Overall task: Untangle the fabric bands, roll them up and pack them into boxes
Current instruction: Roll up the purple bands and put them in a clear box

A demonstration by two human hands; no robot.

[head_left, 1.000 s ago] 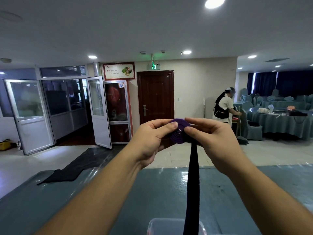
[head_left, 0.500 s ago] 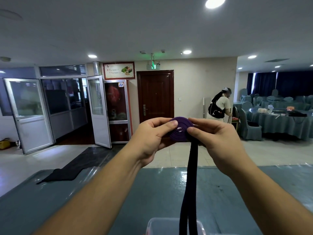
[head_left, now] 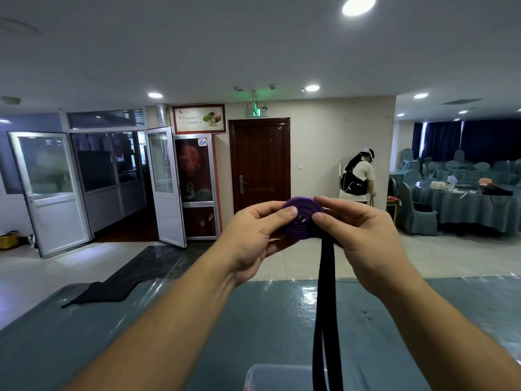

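1. The coil [head_left: 301,218] is pinched at its left edge by the left hand [head_left: 253,235].
2. It is held up between both hands; soft and light, it is best gripped flat across its faces.
3. Its right edge is pinched by the right hand [head_left: 363,235]; the loose tail [head_left: 327,306] hangs limp toward the box [head_left: 270,376].

The room is evenly but softly lit by round recessed ceiling lights [head_left: 358,4], the nearest one blown out to plain white. A green glow spreads from the exit sign [head_left: 256,112] onto the ceiling around it. The glossy blue table cover [head_left: 253,320] shows pale streaks of glare near its far edge. The floor tiles [head_left: 33,272] reflect light brightly at left. The far curtained corner at right sits dim. Wide-angle distortion bends the ceiling, the glass doors [head_left: 48,190] and the forearms toward the edges. The picture is slightly soft overall, with fine detail smeared in the distance.
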